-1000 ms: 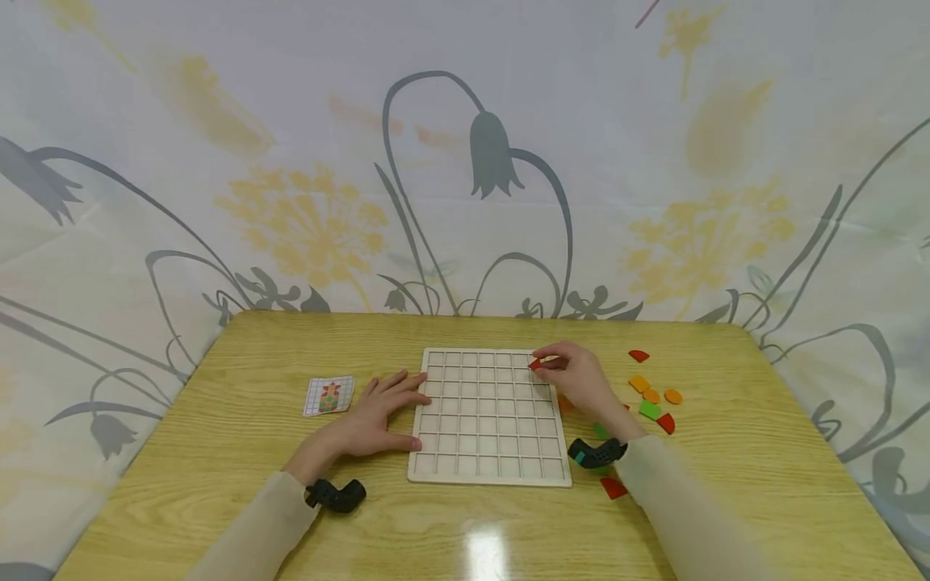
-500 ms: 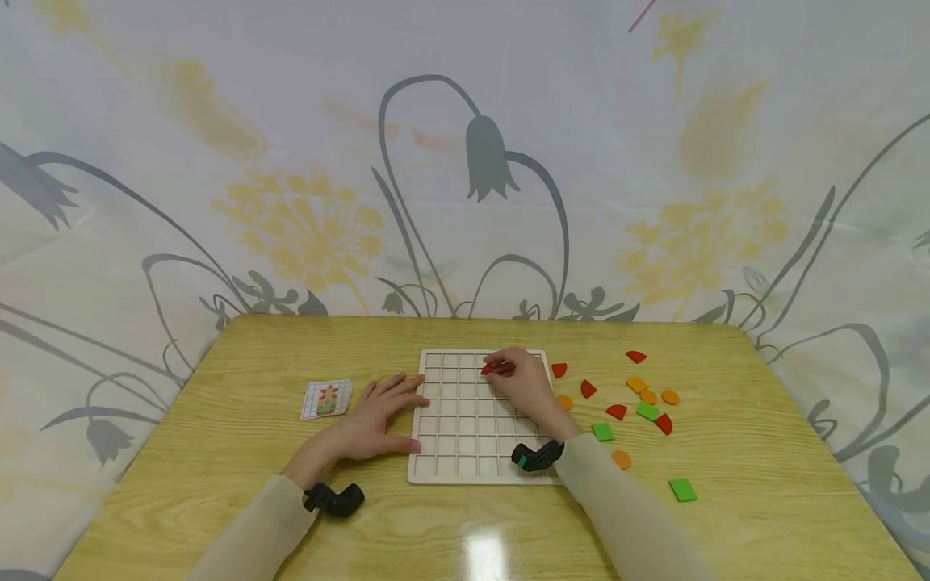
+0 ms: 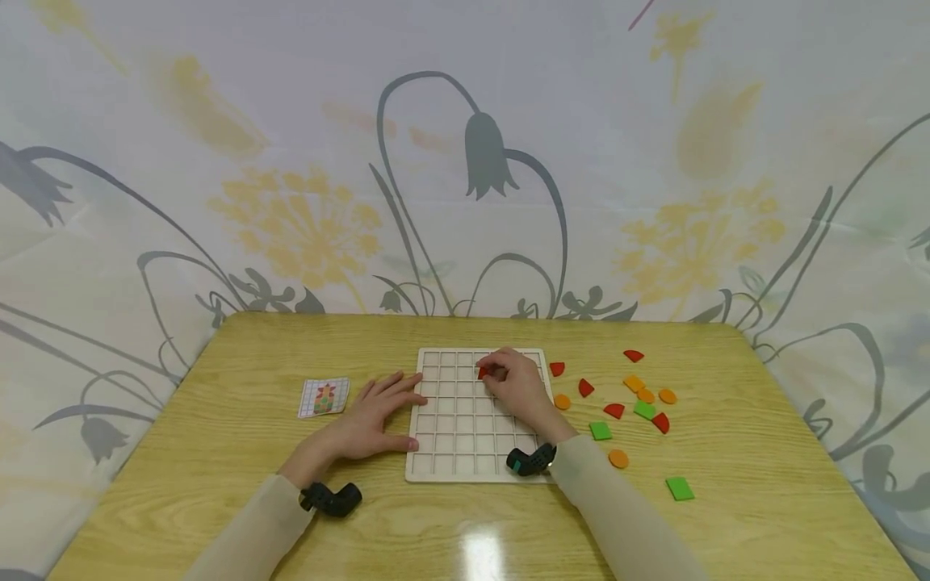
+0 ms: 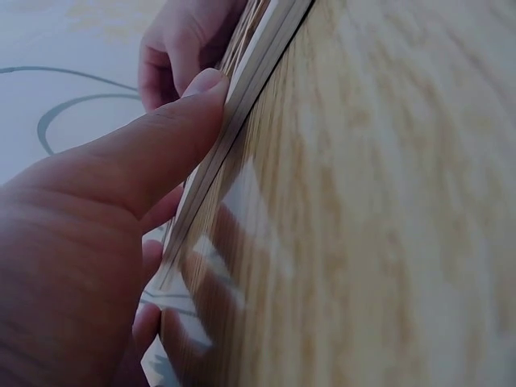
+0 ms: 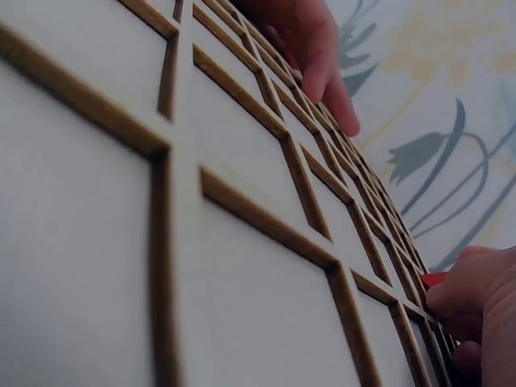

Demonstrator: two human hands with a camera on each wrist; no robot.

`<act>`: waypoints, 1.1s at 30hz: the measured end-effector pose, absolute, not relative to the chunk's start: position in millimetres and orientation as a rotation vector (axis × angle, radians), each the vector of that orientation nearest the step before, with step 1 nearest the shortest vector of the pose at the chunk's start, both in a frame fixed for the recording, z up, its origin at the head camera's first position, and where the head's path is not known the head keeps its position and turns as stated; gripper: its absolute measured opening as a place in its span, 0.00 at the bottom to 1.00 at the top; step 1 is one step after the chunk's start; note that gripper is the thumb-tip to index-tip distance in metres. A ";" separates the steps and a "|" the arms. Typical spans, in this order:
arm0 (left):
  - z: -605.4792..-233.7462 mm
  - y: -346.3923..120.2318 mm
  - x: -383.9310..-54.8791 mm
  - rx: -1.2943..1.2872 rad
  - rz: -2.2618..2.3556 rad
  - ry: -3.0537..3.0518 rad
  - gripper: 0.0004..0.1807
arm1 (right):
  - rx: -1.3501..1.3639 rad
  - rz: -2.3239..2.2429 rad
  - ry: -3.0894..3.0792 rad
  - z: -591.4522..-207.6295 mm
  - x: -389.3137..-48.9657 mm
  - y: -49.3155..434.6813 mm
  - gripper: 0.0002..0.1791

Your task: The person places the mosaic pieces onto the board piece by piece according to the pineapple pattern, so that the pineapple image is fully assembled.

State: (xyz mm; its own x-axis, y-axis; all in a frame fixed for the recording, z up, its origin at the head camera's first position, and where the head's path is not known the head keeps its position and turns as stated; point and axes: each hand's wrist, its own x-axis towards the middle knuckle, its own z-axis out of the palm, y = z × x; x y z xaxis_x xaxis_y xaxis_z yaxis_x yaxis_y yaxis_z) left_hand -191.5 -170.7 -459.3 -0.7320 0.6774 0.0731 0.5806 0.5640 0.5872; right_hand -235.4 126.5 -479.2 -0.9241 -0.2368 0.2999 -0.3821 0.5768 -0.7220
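Note:
A white grid board [image 3: 465,442] with raised wooden dividers lies on the table. My right hand [image 3: 514,386] is over its far half and pinches a small red tile [image 3: 483,373] at a cell in the second row from the far edge. In the right wrist view a red corner of the tile [image 5: 434,279] shows beside the fingertips, and the rest is hidden by them. My left hand [image 3: 374,420] rests at the board's left edge with fingers spread. The left wrist view shows its thumb [image 4: 173,137] pressed along the side of the board [image 4: 234,121].
Right of the board lie loose tiles: several red quarter-circles [image 3: 613,411], orange round tiles [image 3: 618,458], an orange square [image 3: 634,383] and green squares [image 3: 680,488]. A small card with a coloured pattern on a grid [image 3: 324,398] lies left of the board. A patterned cloth hangs behind the table.
My right hand has carried the red tile leftward from the board's far right corner to a cell nearer the middle, then down close to it. The left hand stays at the board's edge.

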 end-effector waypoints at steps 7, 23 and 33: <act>-460.5 -171.2 -192.1 1.066 0.916 2.620 0.34 | 0.543 1.163 -2.666 -482.3 -238.9 128.0 0.11; -461.9 -172.5 -194.9 1.084 0.898 2.635 0.34 | 0.524 1.085 -2.737 -477.8 -238.2 124.5 0.11; -462.9 -173.0 -194.3 1.065 0.887 2.615 0.34 | 0.525 1.349 -2.645 -459.5 -235.0 152.8 0.15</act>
State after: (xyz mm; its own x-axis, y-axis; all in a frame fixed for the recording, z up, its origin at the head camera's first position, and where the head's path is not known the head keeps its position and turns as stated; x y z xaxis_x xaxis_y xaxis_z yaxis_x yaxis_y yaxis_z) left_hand -194.3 -173.0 -462.9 -0.7267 0.6849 0.0537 0.5763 0.5652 0.5903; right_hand -235.0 152.8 -459.5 -0.9315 -0.2482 0.2658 -0.3609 0.5409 -0.7598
